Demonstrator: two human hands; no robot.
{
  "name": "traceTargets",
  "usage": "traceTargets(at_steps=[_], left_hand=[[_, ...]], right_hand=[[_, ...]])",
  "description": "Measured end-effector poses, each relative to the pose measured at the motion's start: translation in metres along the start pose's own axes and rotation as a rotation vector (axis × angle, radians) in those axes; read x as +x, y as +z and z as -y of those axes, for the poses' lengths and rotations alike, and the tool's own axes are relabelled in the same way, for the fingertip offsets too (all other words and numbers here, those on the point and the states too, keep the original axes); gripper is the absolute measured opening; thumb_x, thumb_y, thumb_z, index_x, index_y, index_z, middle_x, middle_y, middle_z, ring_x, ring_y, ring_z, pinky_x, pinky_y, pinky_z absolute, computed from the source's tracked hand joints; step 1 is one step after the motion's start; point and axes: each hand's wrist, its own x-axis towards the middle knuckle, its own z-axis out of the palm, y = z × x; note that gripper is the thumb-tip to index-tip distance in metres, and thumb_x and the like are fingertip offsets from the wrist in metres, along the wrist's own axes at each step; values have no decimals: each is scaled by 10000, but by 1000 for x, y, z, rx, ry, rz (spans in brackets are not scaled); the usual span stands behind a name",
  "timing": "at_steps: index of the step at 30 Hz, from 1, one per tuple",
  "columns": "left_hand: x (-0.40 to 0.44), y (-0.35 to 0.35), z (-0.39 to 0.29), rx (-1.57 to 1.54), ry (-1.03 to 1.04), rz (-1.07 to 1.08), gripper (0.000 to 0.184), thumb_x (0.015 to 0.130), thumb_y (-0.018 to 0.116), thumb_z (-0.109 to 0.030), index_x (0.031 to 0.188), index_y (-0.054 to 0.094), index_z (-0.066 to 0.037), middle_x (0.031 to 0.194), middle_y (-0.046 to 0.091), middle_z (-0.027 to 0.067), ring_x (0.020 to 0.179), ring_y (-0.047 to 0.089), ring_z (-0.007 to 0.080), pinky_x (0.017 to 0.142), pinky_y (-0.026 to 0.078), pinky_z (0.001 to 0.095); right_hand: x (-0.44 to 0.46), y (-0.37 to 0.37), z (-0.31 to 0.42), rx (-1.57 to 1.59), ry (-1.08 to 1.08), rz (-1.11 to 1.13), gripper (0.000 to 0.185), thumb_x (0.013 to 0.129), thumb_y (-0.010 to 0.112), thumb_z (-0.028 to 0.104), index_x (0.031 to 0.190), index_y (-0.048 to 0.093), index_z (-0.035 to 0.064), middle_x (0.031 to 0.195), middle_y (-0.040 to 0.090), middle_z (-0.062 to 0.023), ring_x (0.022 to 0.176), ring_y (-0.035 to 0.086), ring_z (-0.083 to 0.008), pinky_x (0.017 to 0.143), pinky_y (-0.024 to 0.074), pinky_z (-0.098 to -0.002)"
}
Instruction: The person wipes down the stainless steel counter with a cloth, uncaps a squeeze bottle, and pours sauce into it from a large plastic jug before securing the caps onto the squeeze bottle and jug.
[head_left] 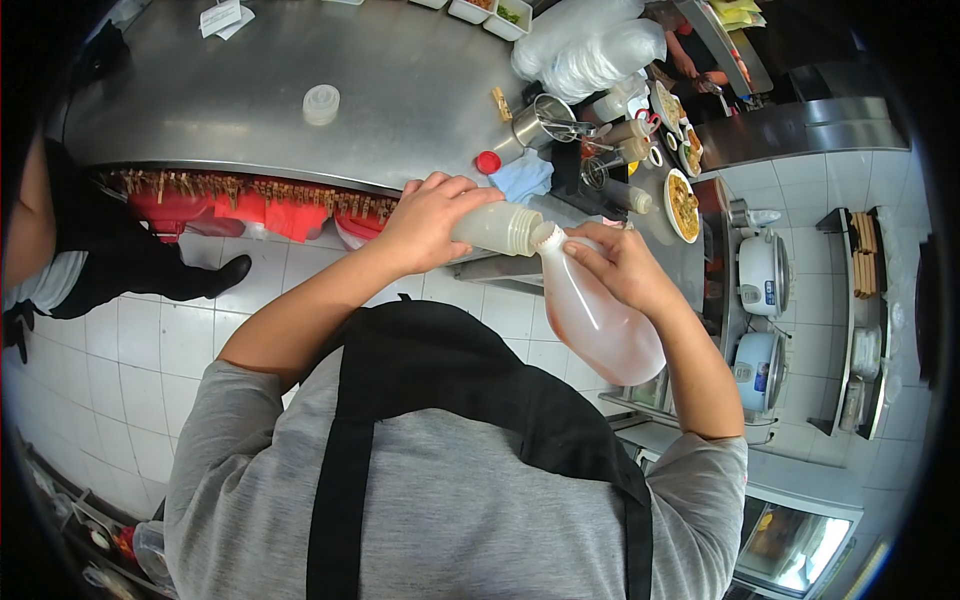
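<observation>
My left hand [425, 225] is wrapped round a pale translucent bottle [497, 228] with an open threaded mouth, tilted toward the right. In my right hand [620, 265] is the neck area of a larger translucent bottle [600, 325], whose rounded body hangs down to the right with a reddish tint inside. The two mouths meet or nearly meet; whether they touch, I cannot tell. A red cap [487, 162] lies on the steel counter [230, 90] just beyond my left hand, beside a light blue cloth [522, 178].
A white round lid [321, 104] sits on the counter. Metal container [540, 122], sauce bottles [630, 150] and plated food [682, 205] stand at the right. Another person's dark-clad leg [150, 260] is at the left. Rice cookers [762, 275] stand far right.
</observation>
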Motion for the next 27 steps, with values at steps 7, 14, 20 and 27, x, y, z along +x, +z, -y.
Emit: traceTargets(at_steps=[7,14,20,27], left_hand=[[-3,2,1,19,-16,-4,681,613,779,-160,1248,542,-224,1152,550,20,1096,483,248,918,369,421],[-6,6,1,21,-6,-30,686,610,786,-159,1248,539,-218,1152,548,27,1098,485,252,925,368,424],[-7,9,0,30,-14,-36,681,611,782,-161,1245,540,-223,1138,550,26,1098,489,250,915,373,435],[-9,8,0,15,-27,-25,674,617,773,-158,1245,536,-212,1128,557,28,1096,495,249,901,376,431]], right_hand=[[3,2,-1,-22,-41,10,318,888,615,305,1057,654,38,870,665,-194,776,641,-303,724,492,-358],[5,0,2,-78,-100,13,291,890,612,287,1031,656,36,836,658,-198,759,632,-317,712,483,-370],[4,-1,7,-114,-96,33,286,885,618,281,1018,658,31,836,658,-200,761,630,-330,708,482,-374],[5,-1,6,-111,-93,32,278,883,619,275,1001,660,27,825,657,-199,747,629,-335,698,482,-377]])
